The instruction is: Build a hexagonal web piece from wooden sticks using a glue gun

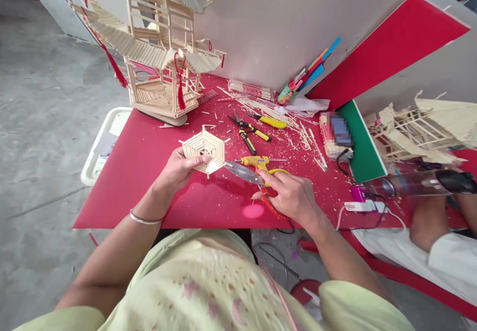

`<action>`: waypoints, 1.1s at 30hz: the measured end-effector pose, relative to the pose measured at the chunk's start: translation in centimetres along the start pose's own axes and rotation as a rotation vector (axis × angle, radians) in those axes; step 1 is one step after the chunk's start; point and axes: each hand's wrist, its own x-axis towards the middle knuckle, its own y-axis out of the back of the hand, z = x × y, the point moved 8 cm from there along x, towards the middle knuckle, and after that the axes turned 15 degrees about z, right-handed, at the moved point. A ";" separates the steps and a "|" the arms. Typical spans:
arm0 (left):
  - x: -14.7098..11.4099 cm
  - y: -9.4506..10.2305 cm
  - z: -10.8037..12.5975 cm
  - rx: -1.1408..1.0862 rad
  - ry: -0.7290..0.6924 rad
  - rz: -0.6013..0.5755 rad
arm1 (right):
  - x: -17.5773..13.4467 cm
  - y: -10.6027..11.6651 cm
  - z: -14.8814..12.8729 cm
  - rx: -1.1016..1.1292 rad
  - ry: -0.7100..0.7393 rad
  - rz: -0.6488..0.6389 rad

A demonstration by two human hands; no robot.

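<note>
In my left hand (pixel 179 168) is a small hexagonal panel (pixel 214 144) built of thin wooden sticks in nested rings, thumb across its front. Stick ends poke out at its corners. My right hand (pixel 292 192) grips a pair of scissors (pixel 244 173) with red and yellow handles. The blades point left, their tips close to the panel's lower right corner; whether they touch it I cannot tell. Just behind the scissors lies a yellow glue gun (pixel 255 161). Yellow-and-black cutting pliers (pixel 246 134) and a yellow utility knife (pixel 274 121) rest farther back on the red table (pixel 122 192).
A stick-built pagoda model (pixel 164 77) with red tassels stands back left. Loose sticks (pixel 261 107) and shavings litter the table near a pen holder (pixel 286 94). At right are a green board (pixel 367 147), a power strip (pixel 365 206), a clear bottle (pixel 413 184) and a seated person.
</note>
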 end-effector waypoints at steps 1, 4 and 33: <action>0.1 0.0 0.0 0.006 -0.002 -0.009 | 0.0 0.0 0.0 0.001 0.004 -0.003; 0.2 0.2 0.0 0.022 0.004 -0.032 | -0.1 0.0 0.2 0.003 -0.004 -0.004; 1.5 1.1 0.7 0.061 0.057 -0.065 | 0.0 -3.5 0.2 0.027 0.113 0.045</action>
